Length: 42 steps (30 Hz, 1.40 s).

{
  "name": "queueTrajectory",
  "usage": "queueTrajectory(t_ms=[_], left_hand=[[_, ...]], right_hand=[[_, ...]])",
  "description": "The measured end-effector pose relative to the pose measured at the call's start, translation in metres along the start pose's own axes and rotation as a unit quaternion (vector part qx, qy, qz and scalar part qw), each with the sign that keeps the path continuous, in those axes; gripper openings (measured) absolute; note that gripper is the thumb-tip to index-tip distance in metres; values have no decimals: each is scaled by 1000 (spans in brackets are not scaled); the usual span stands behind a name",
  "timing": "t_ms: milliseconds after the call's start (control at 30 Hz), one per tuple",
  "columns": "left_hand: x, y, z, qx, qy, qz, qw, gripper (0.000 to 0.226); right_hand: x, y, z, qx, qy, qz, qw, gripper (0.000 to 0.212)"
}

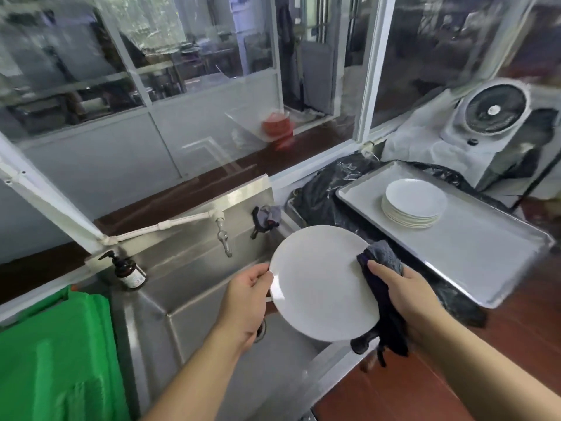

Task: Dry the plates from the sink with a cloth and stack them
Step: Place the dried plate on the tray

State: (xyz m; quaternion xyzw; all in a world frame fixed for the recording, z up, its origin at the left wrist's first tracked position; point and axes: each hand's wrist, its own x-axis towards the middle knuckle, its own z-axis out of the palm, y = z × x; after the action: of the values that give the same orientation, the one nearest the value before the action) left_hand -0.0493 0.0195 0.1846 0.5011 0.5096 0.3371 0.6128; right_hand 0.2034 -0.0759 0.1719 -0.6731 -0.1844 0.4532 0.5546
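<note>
**Head view: the plate in hand and the stack to its right**

Head view, looking down over the steel sink (194, 287). We see one white plate (321, 284) held above the basin, tilted with its face toward us. The left hand (247, 302) pinches its left rim, thumb on the near face and fingers curled behind. The right hand (406, 294) grips a dark cloth (381, 268) folded over the right rim, thumb pressed on the cloth at the front; how the other fingers lie behind the plate we cannot tell. The loose end of the cloth hangs below the plate.

The relation that matters here is sideways. The stack of dried plates (414, 203) sits on a metal tray (485, 259) on the counter (455, 375), to the right of the held plate and farther from us, well apart from it. The right hand is the nearer one to that stack, while the left hand lies on the far side of the plate, over the sink.

We judge that wiping is the step in hand. Once the plate is dry, the transfer would run rightward and away, the plate levelled to lie flat on the stack. Whether more plates wait in the sink we cannot tell, since the arms and plate hide much of the basin floor.
</note>
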Motion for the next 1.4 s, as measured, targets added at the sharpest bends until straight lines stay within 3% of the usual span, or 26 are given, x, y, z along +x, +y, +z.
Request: queueTrajectory(t_ms=[133, 300, 467, 667, 800, 1033, 1400], left_hand=[[-13, 4, 71, 20, -33, 8, 999, 33], [-34, -6, 185, 38, -73, 13, 996, 32], [-51, -13, 296, 55, -126, 6, 991, 33], [-53, -6, 388, 104, -169, 21, 980, 25], [-38, -4, 433, 117, -193, 4, 974, 36], [24, 0, 485, 80, -182, -49, 979, 27], [169, 27, 507, 40, -174, -98, 979, 28]], right_hand=[[-7, -4, -82, 9, 9, -6, 1000, 15], [-14, -4, -205, -3, 64, 6, 998, 41], [-22, 1, -312, -17, 144, -24, 989, 15], [-22, 1, -399, -13, 230, -37, 972, 7], [-8, -1, -437, -15, 256, -18, 966, 4], [67, -27, -462, -30, 264, 5, 964, 4], [229, -103, -456, -125, 172, 49, 976, 6]])
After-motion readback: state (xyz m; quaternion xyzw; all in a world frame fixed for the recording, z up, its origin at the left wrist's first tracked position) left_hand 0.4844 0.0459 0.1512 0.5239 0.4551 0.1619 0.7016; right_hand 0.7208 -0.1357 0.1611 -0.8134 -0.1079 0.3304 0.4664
